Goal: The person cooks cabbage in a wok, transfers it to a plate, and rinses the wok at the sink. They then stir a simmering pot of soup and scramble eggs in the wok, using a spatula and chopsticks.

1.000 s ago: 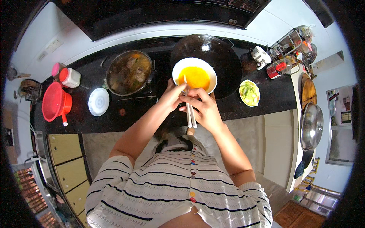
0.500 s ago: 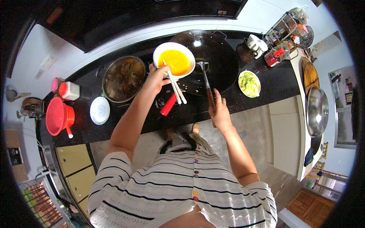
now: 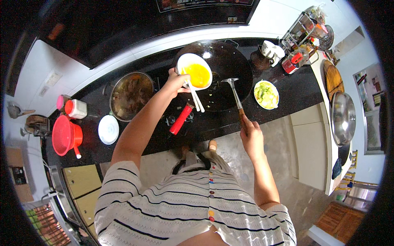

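My left hand [image 3: 175,83] grips a white bowl [image 3: 181,62] of yellow beaten egg [image 3: 196,75] by its left side. The bowl tilts over the left part of a large black wok [image 3: 242,61]. A pair of white chopsticks [image 3: 196,100] is pinned against the bowl under the same hand, tips resting by the egg. In my right hand [image 3: 251,136] is a wok spatula [image 3: 236,94], held by its wooden handle. Its metal head is above the wok, right of the bowl. Small pale bits lie in the wok. The wok's red handle [image 3: 180,119] points toward me.
Left of the wok stands a pan of dark brown food [image 3: 130,96]. Further left are a white dish [image 3: 108,129], a red plastic colander [image 3: 63,135] and lidded jars [image 3: 76,109]. To the right are a plate of chopped green vegetables [image 3: 266,95], white cups [image 3: 273,52] and a red-labelled jar [image 3: 292,63].
The spatula has been drawn right and toward me, its head turned, and my right hand has moved right. The bowl has shifted slightly right and tilts more, egg nearer its right rim.
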Demonstrator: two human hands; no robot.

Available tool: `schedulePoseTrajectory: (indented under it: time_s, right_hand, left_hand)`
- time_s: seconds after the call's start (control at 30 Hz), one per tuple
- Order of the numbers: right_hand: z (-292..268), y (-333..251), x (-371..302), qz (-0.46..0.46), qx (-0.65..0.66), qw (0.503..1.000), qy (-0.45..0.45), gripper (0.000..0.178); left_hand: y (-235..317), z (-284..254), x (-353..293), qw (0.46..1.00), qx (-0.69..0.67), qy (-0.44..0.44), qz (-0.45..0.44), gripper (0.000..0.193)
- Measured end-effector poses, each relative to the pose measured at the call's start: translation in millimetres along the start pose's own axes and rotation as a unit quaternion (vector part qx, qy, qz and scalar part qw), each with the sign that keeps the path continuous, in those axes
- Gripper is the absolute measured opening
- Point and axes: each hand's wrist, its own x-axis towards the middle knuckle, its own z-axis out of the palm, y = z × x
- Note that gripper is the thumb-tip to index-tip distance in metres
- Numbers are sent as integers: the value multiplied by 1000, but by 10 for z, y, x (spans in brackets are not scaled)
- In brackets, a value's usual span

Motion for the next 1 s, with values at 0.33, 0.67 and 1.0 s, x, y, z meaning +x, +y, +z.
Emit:
schedulePoseTrajectory:
  time_s: [0.33, 0.67, 1.0]
  right_hand:
    - [-26, 2, -22, 10, 62, 996, 57, 49]
    - [44, 144, 15, 13, 99, 993, 63, 47]
    - [34, 129, -17, 9, 135, 990, 51, 48]
  left_hand:
    - [-98, 267, 388, 963, 255, 73, 41, 71]
    - [156, 377, 315, 819, 530, 102, 194, 76]
    - [412, 557, 141, 724, 604, 112, 314, 72]
